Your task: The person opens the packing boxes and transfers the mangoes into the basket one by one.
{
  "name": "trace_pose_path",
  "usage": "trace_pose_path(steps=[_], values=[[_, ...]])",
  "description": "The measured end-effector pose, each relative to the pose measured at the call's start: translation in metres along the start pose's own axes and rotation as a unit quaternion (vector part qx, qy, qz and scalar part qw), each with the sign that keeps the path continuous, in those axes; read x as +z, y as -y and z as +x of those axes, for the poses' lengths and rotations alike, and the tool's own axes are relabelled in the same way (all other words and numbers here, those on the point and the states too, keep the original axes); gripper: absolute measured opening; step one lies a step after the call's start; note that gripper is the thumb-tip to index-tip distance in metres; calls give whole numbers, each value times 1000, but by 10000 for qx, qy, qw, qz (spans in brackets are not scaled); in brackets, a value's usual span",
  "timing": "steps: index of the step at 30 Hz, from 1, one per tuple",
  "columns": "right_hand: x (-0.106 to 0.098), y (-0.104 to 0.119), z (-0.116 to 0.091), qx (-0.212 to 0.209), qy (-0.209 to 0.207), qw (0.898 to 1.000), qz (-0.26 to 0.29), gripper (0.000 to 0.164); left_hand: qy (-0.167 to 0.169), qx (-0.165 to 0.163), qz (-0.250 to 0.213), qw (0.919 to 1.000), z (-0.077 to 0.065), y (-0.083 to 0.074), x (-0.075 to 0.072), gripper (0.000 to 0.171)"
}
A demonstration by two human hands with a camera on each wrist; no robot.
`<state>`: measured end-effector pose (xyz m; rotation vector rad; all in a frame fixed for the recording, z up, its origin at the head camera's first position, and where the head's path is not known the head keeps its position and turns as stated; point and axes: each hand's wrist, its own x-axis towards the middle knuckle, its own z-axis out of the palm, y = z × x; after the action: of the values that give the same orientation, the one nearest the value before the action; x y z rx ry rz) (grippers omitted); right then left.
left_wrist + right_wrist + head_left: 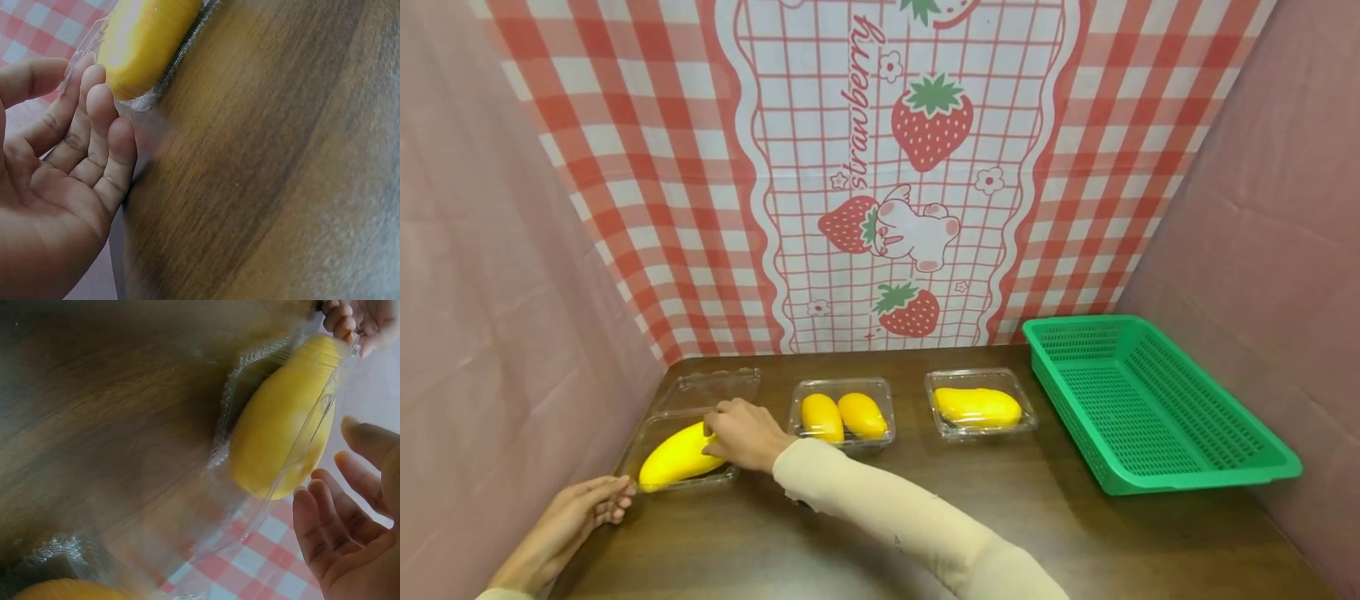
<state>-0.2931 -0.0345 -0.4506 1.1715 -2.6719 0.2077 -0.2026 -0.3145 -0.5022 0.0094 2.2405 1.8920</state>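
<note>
A long yellow mango point(673, 457) lies slantwise in a clear plastic container point(730, 475) at the left, its hinged lid point(718, 387) folded back toward the wall. My left hand point(576, 521) pinches the container's near-left corner between thumb and fingers, seen closely in the left wrist view. At the mango's far right end is my right hand point(748, 433). In the right wrist view, its loosely bent fingers point(325, 515) reach the fruit's end while the thumb stands apart from it.
To the right, one clear box point(883, 387) contains two yellow mangoes point(861, 415) and another box point(1026, 412) one long mango point(977, 407). A green plastic basket point(1075, 417) stands at the right. Checked cloth point(685, 208) backs the brown table point(925, 500).
</note>
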Motion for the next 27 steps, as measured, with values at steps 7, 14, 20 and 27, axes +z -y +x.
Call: trace_pose_path(steps=[7, 14, 20, 27], values=[[2, 8, -1, -351, 229, 9985, -351, 42, -8, 156, -86, 9998, -2, 1, -1, 35], [6, 10, -1, -357, 379, 9962, -694, 52, 186, 183, -64, 9996, -1, 0, -1, 34], [9, 10, 2, -439, 182, 9895, -1368, 47, 309, 300, -41, 9991, -1, 0, -2, 32], [14, 9, 5, -585, -4, 9863, -1545, 46, 358, 261, 48, 9990, -2, 1, -2, 32]])
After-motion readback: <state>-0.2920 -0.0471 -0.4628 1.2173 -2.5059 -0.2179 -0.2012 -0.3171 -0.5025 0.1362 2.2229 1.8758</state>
